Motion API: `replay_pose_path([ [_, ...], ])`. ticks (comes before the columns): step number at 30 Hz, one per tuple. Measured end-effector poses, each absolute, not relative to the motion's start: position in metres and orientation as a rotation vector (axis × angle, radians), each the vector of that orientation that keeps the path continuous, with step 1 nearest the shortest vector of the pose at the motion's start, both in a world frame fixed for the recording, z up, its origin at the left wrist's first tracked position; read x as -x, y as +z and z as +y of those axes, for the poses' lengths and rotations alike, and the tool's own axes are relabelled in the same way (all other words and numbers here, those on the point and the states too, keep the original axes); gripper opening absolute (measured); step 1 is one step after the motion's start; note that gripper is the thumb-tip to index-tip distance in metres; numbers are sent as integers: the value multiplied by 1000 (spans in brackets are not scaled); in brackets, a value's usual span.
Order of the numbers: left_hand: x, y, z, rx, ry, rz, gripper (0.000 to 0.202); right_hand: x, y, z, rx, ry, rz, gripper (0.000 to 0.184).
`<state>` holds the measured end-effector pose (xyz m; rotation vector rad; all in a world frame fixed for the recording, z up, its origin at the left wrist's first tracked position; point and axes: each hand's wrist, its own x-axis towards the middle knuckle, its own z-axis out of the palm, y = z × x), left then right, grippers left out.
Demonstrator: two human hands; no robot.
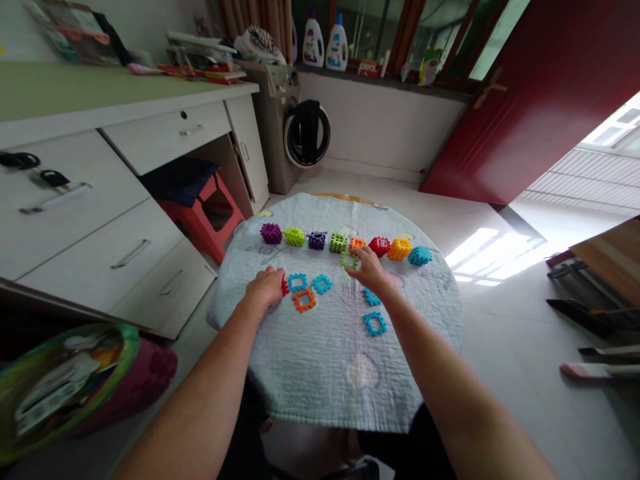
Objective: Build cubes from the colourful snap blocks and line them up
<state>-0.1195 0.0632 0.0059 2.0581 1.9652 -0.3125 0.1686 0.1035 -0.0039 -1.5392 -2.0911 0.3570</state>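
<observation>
Left hand (265,288): you're covering a red frame (285,287), grip hidden.
Right hand (371,269): you're touching a green frame (349,261), clamp unclear.
Cubes (338,243): eight are standing in a row.
Frames (305,301): five are lying loose.

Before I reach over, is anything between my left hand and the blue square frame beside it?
Yes. A red plastic piece sits at the fingertips of your left hand, right between them and the blue square frame. Nothing else shows in that gap.

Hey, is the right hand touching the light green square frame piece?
Touching. The head view shows the fingertips of the right hand meeting the right edge of the light green square frame piece, with no gap between them.
</observation>
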Motion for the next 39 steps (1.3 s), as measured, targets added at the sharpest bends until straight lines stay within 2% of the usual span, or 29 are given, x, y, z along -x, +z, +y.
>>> replay_pose_path([
  [9,122,10,62,-2024,-270,1954,54,-139,13,190,1809,221,-2249,48],
  [17,118,12,62,-2032,-266,1930,54,-138,4,202,1901,218,-2299,44],
  [20,117,14,61,-2035,-278,1927,52,-138,5,197,1892,238,-2253,49],
  [24,117,13,60,-2041,-291,1927,52,-149,19,176,1748,226,-2171,53],
  [29,115,12,60,-2070,-307,1906,51,-187,34,115,1685,308,-2246,25],
  [31,114,11,60,-2080,-316,1898,50,-202,33,82,1729,469,-2383,22],
  [34,114,11,61,-2079,-320,1899,51,-217,23,30,1709,630,-2619,27],
  [39,119,6,63,-2061,-289,1899,56,-224,-1,-26,1797,550,-2606,51],
])
